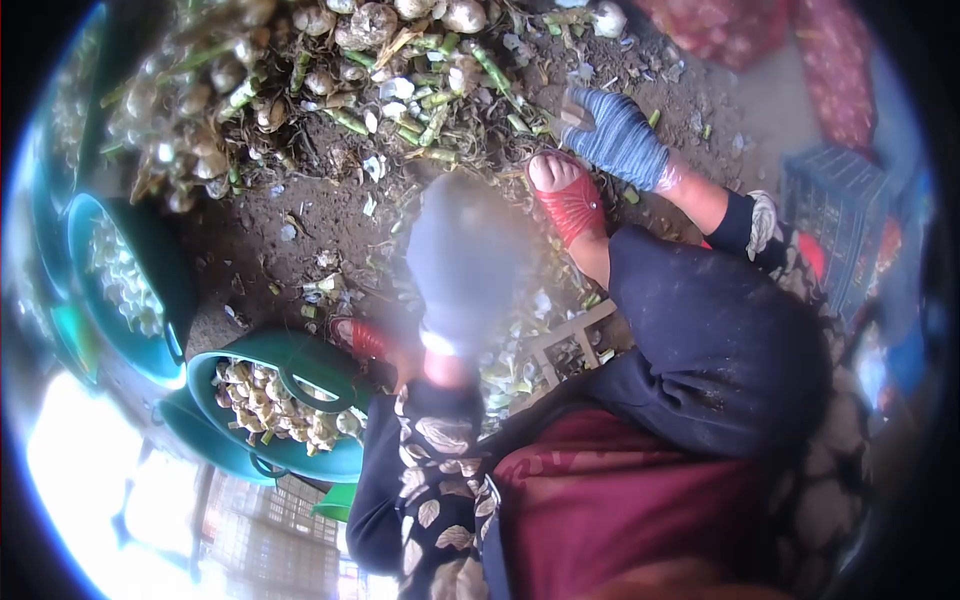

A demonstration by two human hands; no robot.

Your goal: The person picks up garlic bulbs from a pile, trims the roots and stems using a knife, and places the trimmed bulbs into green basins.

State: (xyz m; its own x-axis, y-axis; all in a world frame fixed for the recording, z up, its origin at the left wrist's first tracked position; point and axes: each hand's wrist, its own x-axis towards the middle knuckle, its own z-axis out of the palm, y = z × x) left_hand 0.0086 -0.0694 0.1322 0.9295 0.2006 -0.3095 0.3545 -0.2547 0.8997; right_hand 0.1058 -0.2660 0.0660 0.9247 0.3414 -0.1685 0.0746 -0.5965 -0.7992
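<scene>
My left hand, in a grey-blue knit glove, hangs above the ground between my feet, smeared by motion; its fingers cannot be made out. Out to the right, my right hand wears a blue striped glove and looks curled near the ground. A small brownish patch shows at its fingers, but what it is I cannot make out. Just below that hand is my foot in a red sandal. A heap of garlic bulbs with roots lies at the top, cut green stems along its edge.
A green tub holds trimmed garlic bulbs; another tub holds paler garlic. A blue crate and red mesh sacks stand right. Papery peel litters the soil beside a wooden frame.
</scene>
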